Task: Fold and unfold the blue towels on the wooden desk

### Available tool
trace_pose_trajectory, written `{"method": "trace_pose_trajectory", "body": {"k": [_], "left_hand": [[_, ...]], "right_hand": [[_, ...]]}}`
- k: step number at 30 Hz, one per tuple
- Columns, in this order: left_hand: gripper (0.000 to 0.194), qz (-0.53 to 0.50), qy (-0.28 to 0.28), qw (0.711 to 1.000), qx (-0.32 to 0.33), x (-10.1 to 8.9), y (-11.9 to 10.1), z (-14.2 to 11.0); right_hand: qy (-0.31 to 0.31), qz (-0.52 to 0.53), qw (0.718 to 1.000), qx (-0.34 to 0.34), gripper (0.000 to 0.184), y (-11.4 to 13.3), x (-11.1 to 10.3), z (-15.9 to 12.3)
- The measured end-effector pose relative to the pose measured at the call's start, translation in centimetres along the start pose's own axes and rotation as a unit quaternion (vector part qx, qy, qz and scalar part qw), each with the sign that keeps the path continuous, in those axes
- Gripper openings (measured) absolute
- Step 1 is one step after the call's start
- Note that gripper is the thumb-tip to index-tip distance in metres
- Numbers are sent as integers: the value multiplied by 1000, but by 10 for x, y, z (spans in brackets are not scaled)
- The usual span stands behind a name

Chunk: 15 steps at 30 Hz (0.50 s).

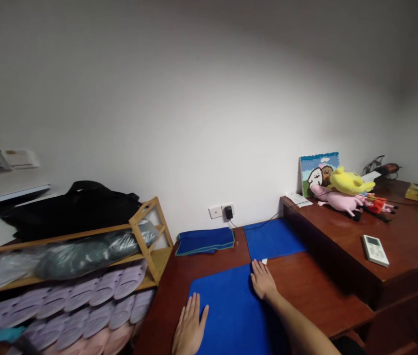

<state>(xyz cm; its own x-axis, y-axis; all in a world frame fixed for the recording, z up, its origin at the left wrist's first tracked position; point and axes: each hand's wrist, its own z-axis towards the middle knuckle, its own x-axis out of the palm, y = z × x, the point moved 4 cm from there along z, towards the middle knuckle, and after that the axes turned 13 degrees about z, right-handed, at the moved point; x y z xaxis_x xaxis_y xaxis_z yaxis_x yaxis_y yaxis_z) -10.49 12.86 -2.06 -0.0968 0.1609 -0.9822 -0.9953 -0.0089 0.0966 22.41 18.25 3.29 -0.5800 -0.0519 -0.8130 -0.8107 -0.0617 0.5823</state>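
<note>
A blue cloth [227, 301] lies spread flat on the reddish-brown wooden table. My left hand [190, 325] rests at its left edge, palm down with the fingers stretched out. At the cloth's far right corner lies my right hand [263, 280], also flat with straight fingers. A small white tag [264, 261] shows just past my right fingertips. Behind are a folded blue cloth with green edging [205, 241] and another flat blue cloth [273, 238]. The near end of the spread cloth runs out of view.
A black charger [228, 212] in the wall socket trails a cable rightward. On the higher desk [342, 236] at right are plush toys [345, 195], a picture [319, 170] and a white remote [375, 250]. A wooden shoe rack [153, 246] with lilac clogs [101, 291] stands left.
</note>
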Motion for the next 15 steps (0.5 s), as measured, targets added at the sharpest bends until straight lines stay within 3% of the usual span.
{"method": "trace_pose_trajectory", "body": {"k": [6,15], "left_hand": [[74,1,-1,1000,0,5,3,1],[76,28,57,998,-5,1,7,0]], "right_hand": [[2,-3,1000,-1,70,-6,14,4],[5,-2,1000,0,70,-9,16,6]]}}
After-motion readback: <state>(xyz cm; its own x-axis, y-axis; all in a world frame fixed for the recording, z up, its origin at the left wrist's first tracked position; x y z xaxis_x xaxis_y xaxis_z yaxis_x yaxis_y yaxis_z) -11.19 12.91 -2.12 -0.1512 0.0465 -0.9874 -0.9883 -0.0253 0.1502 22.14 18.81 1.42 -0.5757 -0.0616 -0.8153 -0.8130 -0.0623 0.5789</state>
